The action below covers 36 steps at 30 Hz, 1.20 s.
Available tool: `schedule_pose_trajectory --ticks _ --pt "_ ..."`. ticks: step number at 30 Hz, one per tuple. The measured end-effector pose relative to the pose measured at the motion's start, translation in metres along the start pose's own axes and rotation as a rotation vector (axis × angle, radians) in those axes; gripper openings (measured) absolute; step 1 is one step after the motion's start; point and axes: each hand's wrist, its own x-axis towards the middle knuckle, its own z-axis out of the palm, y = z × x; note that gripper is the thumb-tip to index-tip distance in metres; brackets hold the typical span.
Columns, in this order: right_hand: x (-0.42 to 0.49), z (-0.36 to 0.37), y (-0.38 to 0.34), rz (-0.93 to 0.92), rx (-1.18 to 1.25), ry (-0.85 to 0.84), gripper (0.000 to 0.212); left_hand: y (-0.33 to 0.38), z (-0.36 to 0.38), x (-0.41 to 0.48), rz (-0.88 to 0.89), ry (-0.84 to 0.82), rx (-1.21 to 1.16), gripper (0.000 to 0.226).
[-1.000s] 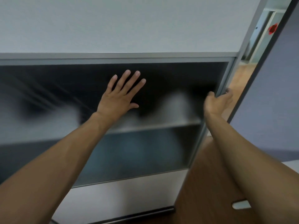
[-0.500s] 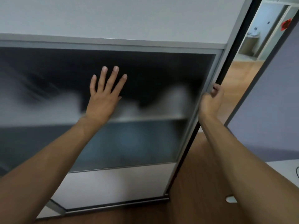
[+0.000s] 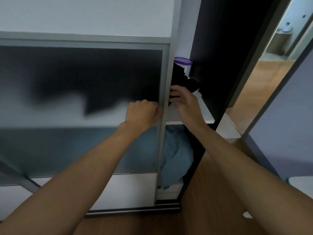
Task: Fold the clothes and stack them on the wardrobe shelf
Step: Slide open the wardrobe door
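Head view. Wardrobe sliding door, frosted panel, covers the left part; a gap is open at its right side.

Left hand: fingers curled into a fist, set against the door's vertical frame; cannot tell whether they grasp the frame edge.

Right hand: reaches into the gap, fingers curled onto the black clothes.

Black clothes: heaped on the white shelf, toward its left part, partly behind the door frame. A purple-lidded container stands at the shelf's rear, just behind the heap.

Below the shelf: blue fabric bundle.
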Motion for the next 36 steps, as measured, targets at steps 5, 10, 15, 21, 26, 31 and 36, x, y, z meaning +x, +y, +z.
schedule_pose_trajectory --ticks 5,10,15,21,26,31,36 --pt "0.021 -0.01 0.04 0.058 -0.397 -0.143 0.053 -0.011 0.008 0.008 -0.224 0.007 0.033 0.049" --pt "0.035 -0.018 0.088 0.383 -0.84 -0.301 0.057 -0.044 0.013 -0.004 -0.341 0.032 0.064 0.048" --pt "0.026 -0.016 0.105 0.312 -1.1 -0.346 0.033 -0.079 0.017 -0.021 -0.447 0.036 0.106 0.051" --pt "0.016 -0.017 0.106 0.237 -1.156 -0.343 0.04 -0.106 0.012 -0.039 -0.598 0.031 0.157 0.047" --pt "0.015 -0.02 0.106 0.257 -1.185 -0.386 0.045 -0.114 0.005 -0.052 -0.748 -0.056 0.173 0.041" --pt "0.015 -0.021 0.106 0.26 -1.179 -0.422 0.05 -0.117 0.007 -0.07 -0.899 -0.096 0.078 0.026" --pt "0.019 -0.029 0.11 0.216 -1.183 -0.423 0.052 -0.109 0.014 -0.079 -1.006 -0.148 0.0 0.041"
